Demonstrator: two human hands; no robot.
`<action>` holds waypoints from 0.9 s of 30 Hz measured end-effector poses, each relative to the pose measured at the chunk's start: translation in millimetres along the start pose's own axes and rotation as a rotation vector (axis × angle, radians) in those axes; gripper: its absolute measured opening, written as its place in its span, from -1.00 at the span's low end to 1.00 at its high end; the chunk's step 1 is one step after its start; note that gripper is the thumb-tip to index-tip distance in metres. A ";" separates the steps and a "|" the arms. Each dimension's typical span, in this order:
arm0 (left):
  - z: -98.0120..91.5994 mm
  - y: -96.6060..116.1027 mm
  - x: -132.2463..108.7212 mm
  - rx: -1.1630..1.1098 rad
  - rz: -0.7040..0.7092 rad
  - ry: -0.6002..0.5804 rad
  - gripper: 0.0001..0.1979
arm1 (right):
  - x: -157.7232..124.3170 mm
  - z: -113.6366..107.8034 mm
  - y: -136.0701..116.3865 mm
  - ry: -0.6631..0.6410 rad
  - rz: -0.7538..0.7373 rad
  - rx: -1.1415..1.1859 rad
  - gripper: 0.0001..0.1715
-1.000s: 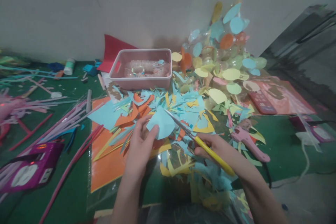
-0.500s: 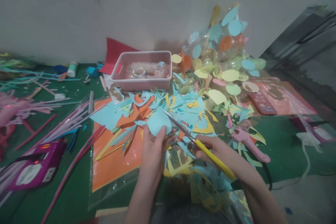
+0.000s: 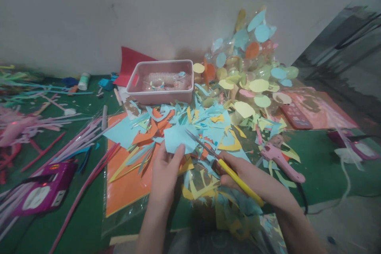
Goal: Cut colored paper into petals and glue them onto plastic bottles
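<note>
My left hand [image 3: 168, 168] pinches a piece of light blue paper [image 3: 175, 139] by its lower edge, thumb on top. The paper now shows a wide outline with fairly straight sides. My right hand [image 3: 235, 170] is closed round a pair of scissors [image 3: 232, 174] with yellow handles. Their metal blades point up and left, and the tips lie over the right part of the paper. Whether the blades are parted is hard to tell. Beneath and behind the hands lies a heap of blue paper scraps [image 3: 214, 117], mixed with orange and yellow ones.
Behind the scraps stands a pink bin [image 3: 160, 97] holding clear plastic. Plastic bottles with coloured paper discs [image 3: 258, 85] pile up at the back right. A pink glue gun [image 3: 282, 162] lies right of my hands. Purple boxes [image 3: 47, 190] sit at both sides, with pink sticks [image 3: 80, 202] at left.
The blue paper has turned in my left hand, from a rounded outline to a wider, straighter-edged one. My left hand has shifted slightly left and down. The scissors stay in my right hand.
</note>
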State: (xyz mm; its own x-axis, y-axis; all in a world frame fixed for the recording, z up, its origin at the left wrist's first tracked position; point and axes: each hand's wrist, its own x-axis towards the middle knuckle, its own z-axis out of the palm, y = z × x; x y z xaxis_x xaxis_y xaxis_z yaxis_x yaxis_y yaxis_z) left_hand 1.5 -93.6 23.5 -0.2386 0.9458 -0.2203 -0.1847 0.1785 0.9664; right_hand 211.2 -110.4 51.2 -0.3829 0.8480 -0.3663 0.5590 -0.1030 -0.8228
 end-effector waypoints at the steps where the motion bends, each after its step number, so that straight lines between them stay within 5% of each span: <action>1: -0.1 0.9 -0.1 0.012 0.009 -0.004 -0.49 | 1.2 1.1 0.6 -0.007 0.010 0.015 -0.55; 9: 1.7 3.5 -0.9 0.048 0.053 -0.013 -0.51 | 6.5 10.9 1.5 0.069 0.055 0.164 -0.38; 17: -8.1 5.9 1.6 0.165 0.021 -0.005 -0.57 | -0.6 5.9 5.3 -0.052 -0.014 -0.009 -0.31; 27: -14.4 8.3 4.4 0.216 0.046 -0.037 -0.58 | 3.5 8.1 -3.4 -0.035 -0.039 0.084 -0.39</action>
State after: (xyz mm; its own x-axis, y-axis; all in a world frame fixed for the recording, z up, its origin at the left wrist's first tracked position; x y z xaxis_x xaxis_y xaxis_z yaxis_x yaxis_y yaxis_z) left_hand -14.9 -91.9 28.6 -0.2065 0.9629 -0.1738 0.0347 0.1847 0.9822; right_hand 202.0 -111.4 49.1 -0.4293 0.8337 -0.3473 0.4804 -0.1149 -0.8695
